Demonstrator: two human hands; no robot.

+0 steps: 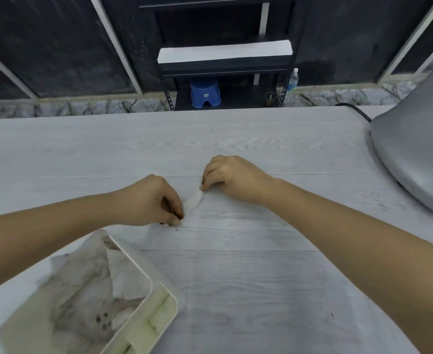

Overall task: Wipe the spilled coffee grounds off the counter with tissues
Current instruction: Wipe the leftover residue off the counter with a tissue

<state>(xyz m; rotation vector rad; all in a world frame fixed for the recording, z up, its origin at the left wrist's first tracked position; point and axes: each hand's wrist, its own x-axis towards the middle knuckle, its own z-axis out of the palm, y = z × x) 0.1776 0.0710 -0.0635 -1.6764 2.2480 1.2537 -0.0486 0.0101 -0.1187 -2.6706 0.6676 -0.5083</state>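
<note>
the counter (pixel 235 264) under me is pale grey wood grain and takes up most of what i see, its far edge running straight across in front of a dark shelf unit (pixel 223 62). at the counter's right edge sits a big silver appliance (pixel 414 154) with a black cord trailing off behind it, and a few dark specks of coffee grounds (pixel 377 200) lie on the counter just beside its base. at the near left corner is a cream tray (pixel 143 325), tilted as i see it, piled with crumpled used tissues (pixel 87 284) stained grey-brown.

my left hand (pixel 149 200) and my right hand (pixel 233 178) are both down on the counter near its middle, close together. between them i hold one small white tissue (pixel 194 201), pulled into a narrow strip. its long axis runs diagonally, from the near-left end at my left fingers (pixel 175 221) up to the far-right end at my right fingers (pixel 205 183). both sets of fingers are curled tight, thumb against fingertips, each pinching one end of the tissue. the strip lies low against the counter; whether it touches all along i cannot tell.
</note>
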